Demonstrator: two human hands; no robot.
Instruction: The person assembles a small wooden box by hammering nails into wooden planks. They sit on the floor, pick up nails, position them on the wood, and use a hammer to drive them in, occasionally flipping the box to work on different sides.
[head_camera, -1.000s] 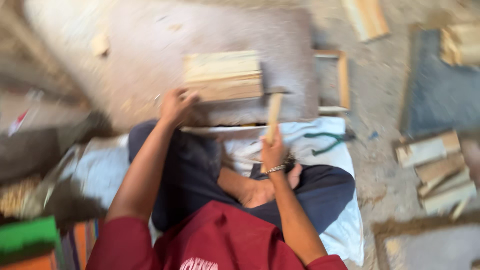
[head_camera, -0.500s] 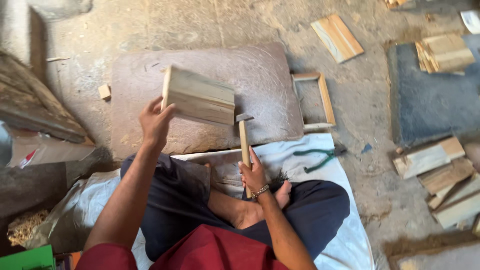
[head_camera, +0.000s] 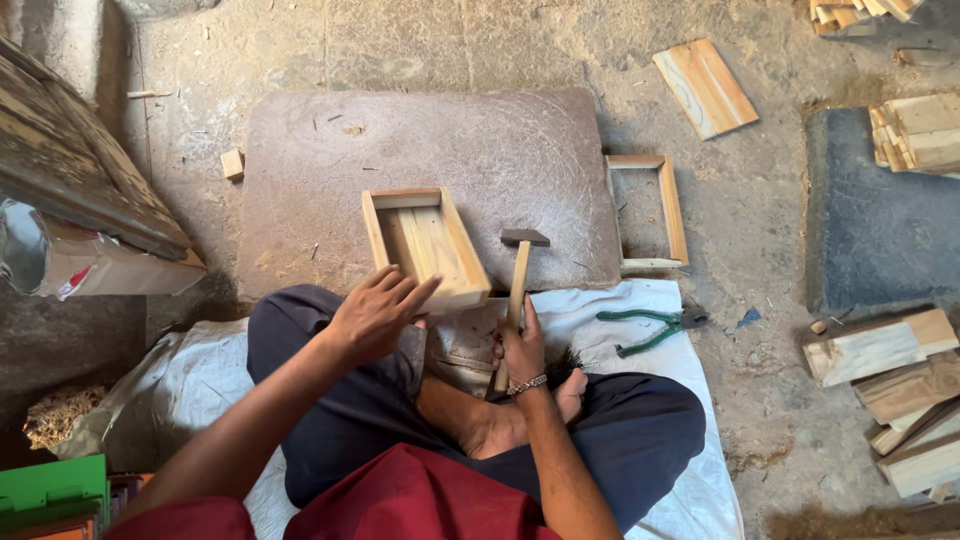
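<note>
A person sits cross-legged on a white sheet (head_camera: 640, 320) spread on the floor, in a red top and dark blue trousers. The right hand (head_camera: 522, 350) has its grip closed tight around the wooden handle of a hammer (head_camera: 518, 285). The hammer stands up in front of the knees, with its dark metal head at the far end. The left hand (head_camera: 378, 312) has an open grip, fingers spread, and it touches the near end of a small wooden box (head_camera: 425, 243). The box is open on top and lies partly on the big flat stone slab (head_camera: 440, 150), with its near end just over the sheet.

Green-handled pliers (head_camera: 645, 332) lie on the sheet to the right of the hammer. Just past them, a thin wooden frame (head_camera: 650, 210) lies beside the right edge of the slab.

The floor (head_camera: 760, 220) is rough, dusty stone with bits of wood on it. A pile of wood pieces (head_camera: 895, 385) lies at the right. A dark mat (head_camera: 870, 240) sits farther right with more wood pieces (head_camera: 918, 132) on it. A flat plank (head_camera: 705, 87) lies far off. A tiny wood block (head_camera: 233, 163) sits left of the slab.
</note>
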